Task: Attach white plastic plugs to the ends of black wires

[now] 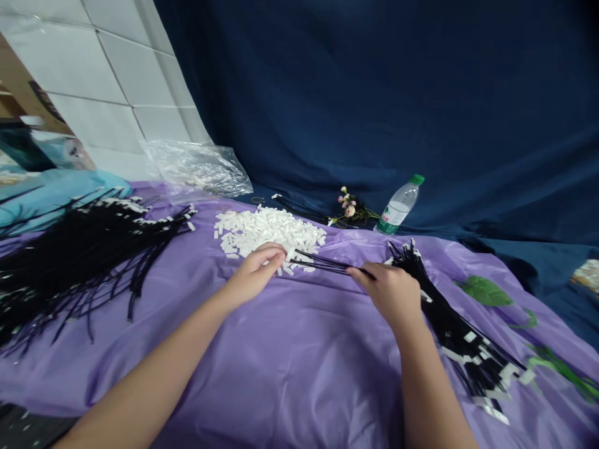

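Several thin black cords (322, 263) stretch between my two hands, in front of a heap of small white pieces (269, 226). My left hand (262, 265) is pinched on a white piece (290, 254) at the cords' left end. Closed round the cords further along is my right hand (390, 288). To the right of that hand lies a bundle of black cords with white ends (437, 308). A larger pile of black cords (84, 246) spreads over the left side, some with white ends.
A purple cloth (290, 368) covers the work surface. Behind the heap are a crumpled clear plastic bag (201, 167), small flowers (349, 207) and a tilted bottle with a green cap (399, 207). A dark blue curtain (384, 93) hangs behind; light blue plastic (70, 187) lies at left.
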